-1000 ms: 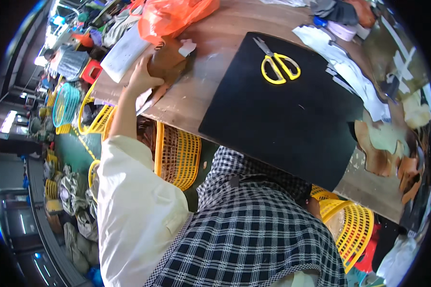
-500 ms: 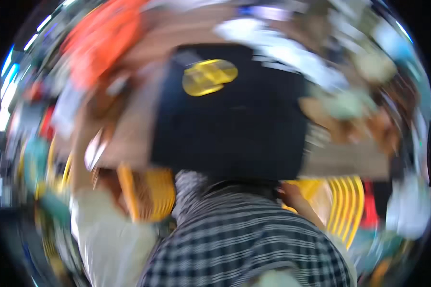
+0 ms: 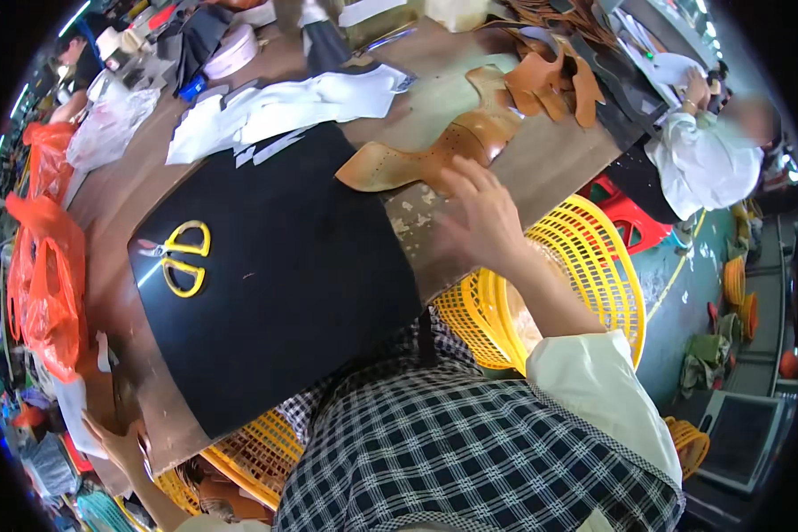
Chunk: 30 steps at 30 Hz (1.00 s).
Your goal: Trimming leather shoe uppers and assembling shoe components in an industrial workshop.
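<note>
Seen from the head, a person in a checked apron (image 3: 452, 452) sits or stands at a brown table (image 3: 541, 168), hands spread far apart. The right hand (image 3: 488, 213) reaches over the near edge, fingers fairly straight and slightly apart, the tips at a tan leather piece (image 3: 448, 144) on the table's right half; whether they touch it cannot be told, and the thumb side is blurred. The left hand (image 3: 120, 443) is at the lower-left edge beside a white sheet (image 3: 75, 417), fingers parted wide; whether it grips anything cannot be told.

Below the right forearm, a large yellow basket (image 3: 594, 253) holds pale material (image 3: 530, 319). A second basket (image 3: 465, 315) stands just beside it, nearer the apron, its contents hidden. Under the near-left edge, brown pieces (image 3: 230, 498) show at a third basket (image 3: 266, 450). A red bag (image 3: 49, 293) lies along the left side, a whitish, see-through bag (image 3: 111, 129) beyond it; what either contains is unclear.

Between the hands, yellow-handled scissors (image 3: 186, 257) lie on a black mat (image 3: 293, 266), with white pieces (image 3: 284, 106) along its far edge. A co-worker in white (image 3: 705, 168) appears at right.
</note>
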{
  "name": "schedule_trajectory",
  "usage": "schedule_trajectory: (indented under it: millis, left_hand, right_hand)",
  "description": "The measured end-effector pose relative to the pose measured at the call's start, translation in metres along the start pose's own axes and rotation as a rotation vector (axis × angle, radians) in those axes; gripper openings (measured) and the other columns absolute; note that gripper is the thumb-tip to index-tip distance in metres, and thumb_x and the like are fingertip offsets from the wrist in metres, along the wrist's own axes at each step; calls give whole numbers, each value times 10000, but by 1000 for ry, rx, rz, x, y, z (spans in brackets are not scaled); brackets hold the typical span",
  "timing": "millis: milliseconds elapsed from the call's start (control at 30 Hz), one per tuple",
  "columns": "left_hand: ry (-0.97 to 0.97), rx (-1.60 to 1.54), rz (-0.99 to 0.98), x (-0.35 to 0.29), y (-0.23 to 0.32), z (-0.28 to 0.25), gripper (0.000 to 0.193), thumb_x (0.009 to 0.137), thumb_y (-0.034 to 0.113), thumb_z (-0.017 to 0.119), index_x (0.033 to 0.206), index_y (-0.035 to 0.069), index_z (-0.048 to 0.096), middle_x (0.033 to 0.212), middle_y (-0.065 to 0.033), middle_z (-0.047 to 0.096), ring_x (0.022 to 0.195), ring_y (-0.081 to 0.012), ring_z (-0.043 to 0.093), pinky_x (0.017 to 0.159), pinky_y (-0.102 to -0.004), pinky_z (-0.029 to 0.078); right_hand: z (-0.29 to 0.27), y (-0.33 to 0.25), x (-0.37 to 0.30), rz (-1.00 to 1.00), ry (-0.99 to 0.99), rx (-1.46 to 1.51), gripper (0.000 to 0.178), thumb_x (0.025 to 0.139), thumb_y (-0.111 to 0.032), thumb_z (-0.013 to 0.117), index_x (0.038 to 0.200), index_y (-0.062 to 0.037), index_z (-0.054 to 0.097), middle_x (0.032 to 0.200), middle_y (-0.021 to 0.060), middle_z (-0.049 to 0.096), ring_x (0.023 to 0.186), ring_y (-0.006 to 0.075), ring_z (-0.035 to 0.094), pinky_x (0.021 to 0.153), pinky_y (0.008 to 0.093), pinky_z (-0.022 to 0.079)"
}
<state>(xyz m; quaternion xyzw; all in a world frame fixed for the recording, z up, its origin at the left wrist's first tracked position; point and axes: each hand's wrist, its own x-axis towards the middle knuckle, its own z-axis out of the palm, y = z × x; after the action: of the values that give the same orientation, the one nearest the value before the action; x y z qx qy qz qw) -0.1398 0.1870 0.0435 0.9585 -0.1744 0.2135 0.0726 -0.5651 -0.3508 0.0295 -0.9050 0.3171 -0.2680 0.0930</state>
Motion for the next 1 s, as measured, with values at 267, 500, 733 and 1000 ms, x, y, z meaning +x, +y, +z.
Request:
schedule_trajectory:
  millis: [267, 500, 733, 1000]
  left_hand:
    - [-316, -395, -87, 36, -24, -29, 993, 583, 185, 802, 1410, 8, 282, 967, -176, 568, 866, -297, 574, 752, -413, 484]
    - [-341, -105, 28, 48, -20, -47, 1112, 564, 138, 784, 1491, 117, 170, 1406, -230, 376, 1301, -397, 360, 1075, -439, 331]
    - [-310, -55, 56, 41, -13, -47, 1098, 566, 132, 788, 1487, 121, 190, 1379, -238, 402, 1281, -409, 385, 1064, -440, 344]
    - [-227, -8, 198, 41, -35, -28, 982, 603, 201, 782, 1444, 107, 283, 1342, -220, 444, 1264, -372, 409, 1051, -437, 358]
  right_hand:
    - [50, 29, 5, -165, -79, -177, 384, 884, -123, 581, 1257, -36, 555, 1306, 169, 536, 1242, 341, 473, 1055, 411, 341]
    - [61, 55, -1, -134, -77, -222, 406, 934, -265, 550, 1285, -61, 538, 1362, 157, 490, 1303, 335, 405, 1073, 426, 322]
    - [60, 57, 0, -140, -86, -229, 406, 934, -257, 550, 1288, -59, 535, 1364, 156, 490, 1309, 335, 399, 1073, 418, 320]
    - [53, 35, 5, -121, -117, -177, 404, 890, -193, 588, 1262, -37, 553, 1327, 177, 518, 1272, 345, 442, 1059, 426, 345]
